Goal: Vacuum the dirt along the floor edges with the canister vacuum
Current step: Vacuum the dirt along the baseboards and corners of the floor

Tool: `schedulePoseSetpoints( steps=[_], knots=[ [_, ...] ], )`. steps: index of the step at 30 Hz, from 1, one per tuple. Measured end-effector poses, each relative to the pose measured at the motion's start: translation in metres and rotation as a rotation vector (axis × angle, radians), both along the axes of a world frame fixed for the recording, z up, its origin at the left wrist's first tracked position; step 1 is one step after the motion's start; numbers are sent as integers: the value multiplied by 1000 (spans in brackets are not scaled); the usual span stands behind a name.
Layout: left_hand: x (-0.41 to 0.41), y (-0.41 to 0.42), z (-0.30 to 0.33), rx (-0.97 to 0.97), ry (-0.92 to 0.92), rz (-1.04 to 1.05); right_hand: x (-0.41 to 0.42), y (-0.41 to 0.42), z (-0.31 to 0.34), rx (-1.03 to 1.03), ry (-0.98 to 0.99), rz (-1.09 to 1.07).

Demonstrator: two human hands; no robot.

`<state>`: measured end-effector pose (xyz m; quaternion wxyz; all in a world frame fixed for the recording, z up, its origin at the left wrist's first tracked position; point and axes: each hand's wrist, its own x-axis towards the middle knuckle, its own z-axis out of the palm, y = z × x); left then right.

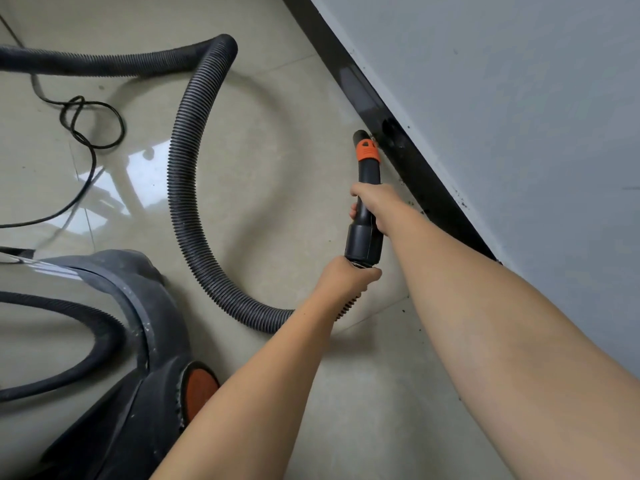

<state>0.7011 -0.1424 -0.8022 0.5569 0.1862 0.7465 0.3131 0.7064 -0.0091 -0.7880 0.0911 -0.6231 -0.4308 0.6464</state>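
Observation:
My right hand (375, 206) grips the black nozzle tube (367, 168) with an orange collar. The tube's tip touches the floor beside the black skirting board (408, 157). Just behind the tube's wide cuff, my left hand (348, 275) grips the ribbed grey hose (187, 174). From there the hose loops across the tiles and off the left edge. The black canister vacuum (114, 341) with an orange wheel hub sits at the lower left. Dark dirt specks (414, 204) lie along the skirting near my right forearm.
A thin black power cord (90, 133) lies coiled on the glossy beige tiles at the upper left. The grey wall (502, 98) fills the right side. Open tile floor lies inside the hose loop.

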Motion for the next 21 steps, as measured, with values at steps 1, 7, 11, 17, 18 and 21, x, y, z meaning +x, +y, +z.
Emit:
schedulePoseSetpoints(
  steps=[1,7,11,17,18,21],
  knots=[
    [-3,2,1,-2,5,-13,-2,1,0,-2,2,-6],
    [-4,-3,4,-60,33,-111,7,-6,0,-5,-10,-81],
    [3,-11,4,-73,26,-135,16,-15,-1,8,-16,-114],
    [18,-34,2,-112,38,-185,38,-43,0,18,-40,-144],
    [21,-38,2,-114,29,-189,43,-47,0,18,-45,-150],
    [34,-49,5,-126,22,-217,57,-58,2,16,-52,-177]
  ],
)
